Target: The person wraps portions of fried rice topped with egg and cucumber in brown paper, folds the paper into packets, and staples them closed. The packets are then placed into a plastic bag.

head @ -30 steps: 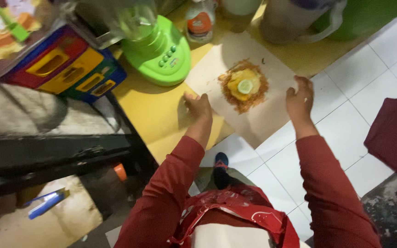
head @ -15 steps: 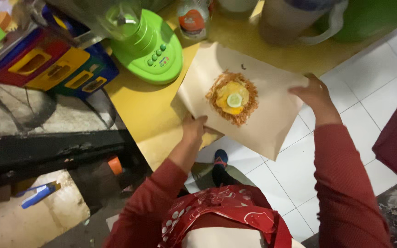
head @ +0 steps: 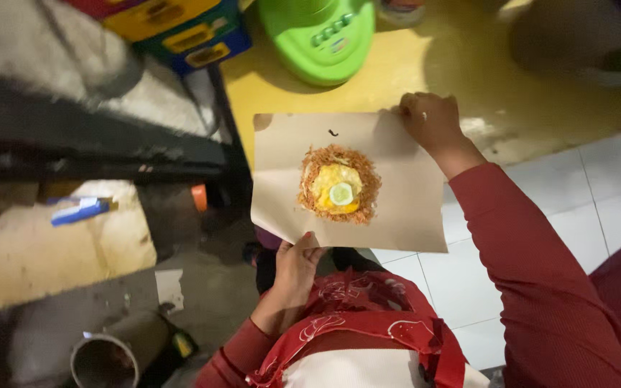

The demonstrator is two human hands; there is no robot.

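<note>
- Head view, looking straight down: the yellow table fills the top of the frame, and the green blender base sits on its far side, well apart from what I'm handling.
- Next in size, the brown paper sheet lies flat and unfolded, its far part over the table edge, its near part hanging out over the white tiled floor.
- My right hand is curled down on the sheet's far right corner, fingers closed, pinning or pinching it; which of the two I can't tell from here.
- My left hand grips the near edge of the sheet, thumb on top, fingers hidden underneath.
- Smallest now: the noodle portion sits at the sheet's centre with a fried egg on top and a cucumber slice on that.
- By my reading, the food is plated on the paper; no fold is made yet, so wrapping remains entirely ahead.
</note>
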